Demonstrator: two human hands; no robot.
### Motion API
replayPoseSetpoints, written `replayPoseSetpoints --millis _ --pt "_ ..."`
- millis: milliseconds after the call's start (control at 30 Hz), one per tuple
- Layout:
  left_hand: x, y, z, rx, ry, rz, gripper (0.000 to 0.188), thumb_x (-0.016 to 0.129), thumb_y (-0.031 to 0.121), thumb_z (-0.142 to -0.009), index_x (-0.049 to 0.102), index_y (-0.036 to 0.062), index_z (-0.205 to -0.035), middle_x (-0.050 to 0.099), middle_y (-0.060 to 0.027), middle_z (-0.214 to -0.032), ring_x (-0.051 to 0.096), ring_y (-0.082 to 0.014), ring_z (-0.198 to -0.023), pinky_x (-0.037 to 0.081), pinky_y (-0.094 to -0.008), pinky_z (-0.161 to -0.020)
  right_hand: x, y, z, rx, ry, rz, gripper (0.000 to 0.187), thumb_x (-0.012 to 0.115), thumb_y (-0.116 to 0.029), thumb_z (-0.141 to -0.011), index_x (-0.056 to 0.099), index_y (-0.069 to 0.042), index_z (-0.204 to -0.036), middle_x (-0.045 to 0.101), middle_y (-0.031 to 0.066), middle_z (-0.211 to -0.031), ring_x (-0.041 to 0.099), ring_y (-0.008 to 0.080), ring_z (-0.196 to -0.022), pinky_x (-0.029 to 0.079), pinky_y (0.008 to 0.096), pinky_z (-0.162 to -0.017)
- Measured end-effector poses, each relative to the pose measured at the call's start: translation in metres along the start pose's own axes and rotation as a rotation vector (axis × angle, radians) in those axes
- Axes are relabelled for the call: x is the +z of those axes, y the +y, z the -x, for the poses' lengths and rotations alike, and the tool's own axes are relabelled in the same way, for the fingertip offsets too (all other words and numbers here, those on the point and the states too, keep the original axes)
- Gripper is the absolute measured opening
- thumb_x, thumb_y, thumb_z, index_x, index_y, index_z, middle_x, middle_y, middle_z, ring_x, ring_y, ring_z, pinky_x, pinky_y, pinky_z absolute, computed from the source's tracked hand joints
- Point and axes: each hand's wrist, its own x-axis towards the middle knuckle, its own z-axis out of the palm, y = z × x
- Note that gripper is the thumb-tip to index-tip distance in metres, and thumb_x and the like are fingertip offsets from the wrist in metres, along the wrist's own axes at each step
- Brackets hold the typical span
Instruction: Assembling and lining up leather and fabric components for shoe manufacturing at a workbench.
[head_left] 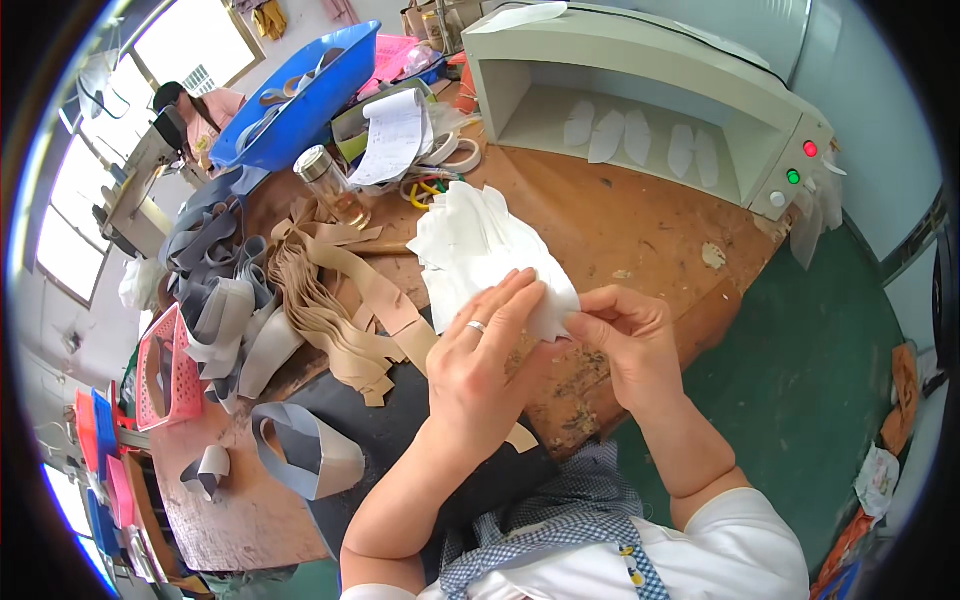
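A fanned stack of thin white cut pieces [485,240] lies over the wooden table in front of me. My left hand [480,350], with a ring on one finger, has its fingers across the top of the stack and its thumb by the near edge, gripping it. At the stack's near right corner, my right hand [625,335] pinches the edge between thumb and fingertips. I cannot tell how many layers it pinches. Beyond, several similar white pieces [637,138] lie spread inside a grey open-fronted box machine [640,60] with lit red and green buttons.
Beige strips [335,320] and grey strips [215,250] lie heaped on the left. A capped glass jar [335,190], tape rolls [460,157], a written pad [393,135] and a blue basin [290,105] stand farther back. A black mat [395,430] lies near me. Another person [205,120] is at the far left.
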Motion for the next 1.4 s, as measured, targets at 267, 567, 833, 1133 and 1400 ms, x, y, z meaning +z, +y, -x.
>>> replayPoseSetpoints --millis 267,567,833,1133,1400 --pt "-0.009 -0.011 0.019 -0.333 0.164 0.026 0.014 0.068 0.004 -0.090 0.068 -0.0047 -0.101 0.071 -0.0160 -0.093 0.070 -0.0236 -0.080 0.058 -0.0319 -0.072 0.010 -0.005 0.000 0.068 -0.064 0.137 0.012 0.069 0.010 -0.084 0.070 0.002 -0.093 0.072 0.0055 -0.087 0.067 0.0097 -0.081 0.053 0.0226 -0.076" --pt "-0.149 -0.149 0.048 -0.782 0.829 0.366 0.034 0.056 0.024 -0.103 0.068 -0.0007 -0.082 0.066 -0.0037 -0.075 0.062 -0.0087 -0.063 0.055 -0.0240 -0.061 -0.061 -0.008 0.000 0.213 -0.043 0.387 0.007 0.071 0.000 -0.082 0.071 0.001 -0.089 0.071 0.0037 -0.084 0.066 0.0101 -0.078 0.051 0.0244 -0.074" --pt "-0.134 -0.090 0.012 -0.489 0.862 -0.076 0.022 0.058 0.015 -0.101 0.070 -0.0035 -0.096 0.073 -0.0087 -0.089 0.071 -0.0168 -0.076 0.058 -0.0284 -0.068 -0.193 0.003 -0.060 -0.246 0.392 2.048 0.023 0.064 -0.015 -0.091 0.068 0.002 -0.105 0.067 0.0150 -0.107 0.062 0.0328 -0.104 0.049 0.0437 -0.091" --pt "0.000 -0.001 0.024 0.052 0.079 -0.494 0.057 0.064 -0.006 -0.083 0.045 -0.0173 -0.136 0.056 -0.0337 -0.130 0.057 -0.0429 -0.124 0.048 -0.0444 -0.103 0.047 0.002 -0.006 0.077 -0.367 0.224 0.037 0.054 -0.014 -0.103 0.055 0.007 -0.134 0.066 0.0103 -0.121 0.062 0.0156 -0.110 0.052 0.0302 -0.092" --pt "-0.004 -0.006 0.034 -0.191 0.133 -0.046 0.052 0.066 -0.006 -0.084 0.052 -0.0102 -0.133 0.064 -0.0253 -0.124 0.065 -0.0364 -0.113 0.054 -0.0394 -0.094 0.033 0.009 -0.007 0.015 -0.351 0.406 0.029 0.049 -0.002 -0.101 0.060 0.007 -0.126 0.071 0.0103 -0.107 0.067 0.0137 -0.100 0.054 0.0264 -0.086"
